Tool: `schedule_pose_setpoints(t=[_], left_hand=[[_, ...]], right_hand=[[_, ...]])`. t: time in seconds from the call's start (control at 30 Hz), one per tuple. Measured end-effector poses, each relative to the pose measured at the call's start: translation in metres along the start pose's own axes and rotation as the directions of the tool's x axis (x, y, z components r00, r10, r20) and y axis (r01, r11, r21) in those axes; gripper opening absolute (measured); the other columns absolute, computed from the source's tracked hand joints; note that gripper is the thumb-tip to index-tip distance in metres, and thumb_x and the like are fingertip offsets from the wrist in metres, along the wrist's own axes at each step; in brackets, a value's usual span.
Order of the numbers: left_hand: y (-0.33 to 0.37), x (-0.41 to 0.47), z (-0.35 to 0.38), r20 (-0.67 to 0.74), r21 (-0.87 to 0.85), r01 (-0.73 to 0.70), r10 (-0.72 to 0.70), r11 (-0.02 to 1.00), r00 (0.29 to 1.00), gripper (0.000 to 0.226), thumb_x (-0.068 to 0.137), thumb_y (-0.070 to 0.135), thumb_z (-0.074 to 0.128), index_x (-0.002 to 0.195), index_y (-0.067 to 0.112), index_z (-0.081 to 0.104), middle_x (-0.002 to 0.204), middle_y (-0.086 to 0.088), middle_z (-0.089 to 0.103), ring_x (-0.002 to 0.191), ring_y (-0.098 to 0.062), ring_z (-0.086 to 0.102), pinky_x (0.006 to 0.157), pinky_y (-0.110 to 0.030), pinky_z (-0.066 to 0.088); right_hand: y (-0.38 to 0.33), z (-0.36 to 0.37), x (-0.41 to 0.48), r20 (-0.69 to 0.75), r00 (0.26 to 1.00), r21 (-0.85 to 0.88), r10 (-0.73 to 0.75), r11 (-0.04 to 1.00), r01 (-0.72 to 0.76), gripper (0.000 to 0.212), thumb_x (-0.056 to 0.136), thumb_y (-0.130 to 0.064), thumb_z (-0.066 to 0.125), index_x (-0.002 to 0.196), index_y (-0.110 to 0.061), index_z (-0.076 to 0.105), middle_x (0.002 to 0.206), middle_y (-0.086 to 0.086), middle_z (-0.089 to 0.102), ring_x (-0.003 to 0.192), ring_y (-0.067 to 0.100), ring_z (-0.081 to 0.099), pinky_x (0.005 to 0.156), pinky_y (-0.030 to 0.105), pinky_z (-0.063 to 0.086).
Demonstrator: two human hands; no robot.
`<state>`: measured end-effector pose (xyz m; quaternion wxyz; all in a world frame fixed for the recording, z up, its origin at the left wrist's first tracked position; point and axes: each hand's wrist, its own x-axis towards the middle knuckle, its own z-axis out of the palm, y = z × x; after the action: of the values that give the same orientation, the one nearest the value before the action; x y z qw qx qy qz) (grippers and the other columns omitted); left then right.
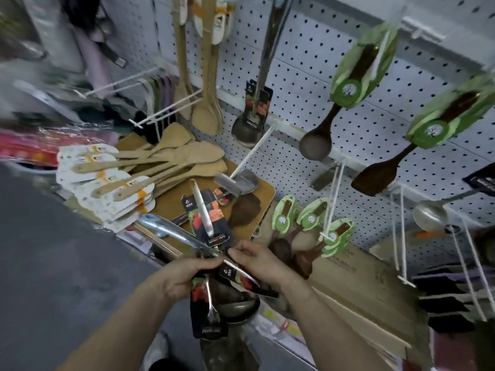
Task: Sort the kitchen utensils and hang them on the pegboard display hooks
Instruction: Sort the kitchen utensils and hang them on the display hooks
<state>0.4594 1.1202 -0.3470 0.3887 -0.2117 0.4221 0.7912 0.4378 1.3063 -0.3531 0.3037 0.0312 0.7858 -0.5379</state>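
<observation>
My left hand grips a bunch of metal utensils with black cardboard tags; their ladle bowls hang below the hand and their handles fan out above it. My right hand pinches the shaft of one metal utensil from that bunch, just right of my left hand. The white pegboard rises ahead, and a bare white hook juts out above a cardboard box top. On that box lie a metal spatula and one dark wooden spatula.
Several light wooden spatulas with white tags are piled on the box at left. Dark wooden spoons with green tags hang at the upper right, and more lie on a lower box. Light wooden spoons hang at the top centre.
</observation>
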Motion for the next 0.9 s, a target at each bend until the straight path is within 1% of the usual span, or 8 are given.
schedule_pose_setpoints(t=[0.1, 0.2, 0.33, 0.5, 0.6, 0.73, 0.83, 0.9], left_hand=[[0.014, -0.001, -0.014, -0.048, -0.010, -0.026, 0.025, 1.000, 0.999, 0.025, 0.073, -0.005, 0.065, 0.098, -0.007, 0.067, 0.094, -0.027, 0.069, 0.076, -0.036, 0.071, 0.071, -0.046, 0.060], [0.032, -0.005, -0.043, -0.095, -0.035, 0.004, -0.008, 0.999, 0.995, 0.029, 0.070, -0.007, 0.064, 0.099, -0.012, 0.065, 0.089, -0.029, 0.068, 0.068, -0.036, 0.070, 0.063, -0.045, 0.060], [0.057, -0.009, -0.074, -0.110, -0.096, 0.023, -0.034, 0.995, 0.993, 0.027, 0.070, -0.006, 0.062, 0.096, -0.013, 0.063, 0.087, -0.030, 0.065, 0.062, -0.037, 0.069, 0.056, -0.046, 0.060], [0.090, -0.002, -0.099, -0.118, -0.160, -0.002, -0.017, 0.987, 0.993, 0.021, 0.072, -0.005, 0.059, 0.092, -0.010, 0.061, 0.073, -0.024, 0.065, 0.048, -0.030, 0.066, 0.042, -0.032, 0.054], [0.095, 0.007, -0.115, -0.149, -0.192, -0.015, -0.014, 0.981, 0.989, 0.007, 0.080, -0.007, 0.058, 0.086, -0.007, 0.061, 0.071, -0.022, 0.064, 0.048, -0.028, 0.066, 0.043, -0.033, 0.055], [0.094, 0.018, -0.132, -0.196, -0.184, -0.022, -0.015, 0.983, 0.980, 0.011, 0.085, -0.006, 0.057, 0.093, -0.008, 0.063, 0.072, -0.021, 0.067, 0.052, -0.028, 0.067, 0.045, -0.034, 0.055], [0.093, 0.023, -0.138, -0.220, -0.223, -0.065, 0.015, 0.973, 0.975, 0.033, 0.074, -0.002, 0.064, 0.106, -0.005, 0.061, 0.087, -0.023, 0.068, 0.065, -0.031, 0.069, 0.053, -0.038, 0.057], [0.092, 0.025, -0.140, -0.239, -0.261, -0.111, 0.048, 0.959, 0.970, 0.031, 0.076, -0.003, 0.065, 0.107, -0.002, 0.061, 0.092, -0.024, 0.067, 0.069, -0.032, 0.069, 0.058, -0.044, 0.060]], right_hand=[[-0.020, 0.001, 0.013, 0.152, 0.988, -0.126, -0.025, 0.991, 0.045, 0.030, 0.085, -0.044, 0.073, 0.094, -0.021, 0.056, 0.083, -0.012, 0.059, 0.077, 0.000, 0.054, 0.072, 0.019, 0.043], [-0.041, 0.018, 0.040, 0.240, 0.971, -0.232, -0.002, 0.971, 0.059, 0.060, 0.066, -0.038, 0.088, 0.113, -0.018, 0.055, 0.110, 0.002, 0.068, 0.104, 0.017, 0.065, 0.096, 0.041, 0.052], [-0.071, 0.039, 0.069, 0.245, 0.969, -0.290, -0.020, 0.953, 0.093, 0.051, 0.068, -0.024, 0.088, 0.108, -0.031, 0.056, 0.113, -0.001, 0.068, 0.108, 0.017, 0.064, 0.101, 0.044, 0.049], [-0.099, 0.054, 0.094, 0.175, 0.981, -0.281, -0.078, 0.951, 0.126, 0.045, 0.078, -0.026, 0.082, 0.114, -0.033, 0.056, 0.114, 0.004, 0.066, 0.104, 0.031, 0.064, 0.093, 0.047, 0.054], [-0.104, 0.053, 0.105, 0.143, 0.986, -0.301, -0.084, 0.946, 0.124, 0.040, 0.085, -0.023, 0.075, 0.118, -0.037, 0.057, 0.117, 0.009, 0.066, 0.097, 0.041, 0.063, 0.076, 0.037, 0.050], [-0.100, 0.049, 0.120, 0.249, 0.964, -0.285, -0.089, 0.945, 0.161, 0.034, 0.090, -0.022, 0.071, 0.118, -0.039, 0.064, 0.108, 0.005, 0.068, 0.069, 0.025, 0.062, 0.063, 0.034, 0.052], [-0.104, 0.045, 0.126, 0.336, 0.941, -0.223, -0.050, 0.966, 0.131, 0.030, 0.092, -0.017, 0.066, 0.120, -0.029, 0.067, 0.098, -0.004, 0.069, 0.068, 0.004, 0.060, 0.064, 0.021, 0.050], [-0.108, 0.042, 0.128, 0.346, 0.938, -0.141, -0.033, 0.986, 0.087, 0.030, 0.093, -0.014, 0.064, 0.120, -0.028, 0.066, 0.085, -0.013, 0.068, 0.070, 0.005, 0.059, 0.067, 0.020, 0.050]])
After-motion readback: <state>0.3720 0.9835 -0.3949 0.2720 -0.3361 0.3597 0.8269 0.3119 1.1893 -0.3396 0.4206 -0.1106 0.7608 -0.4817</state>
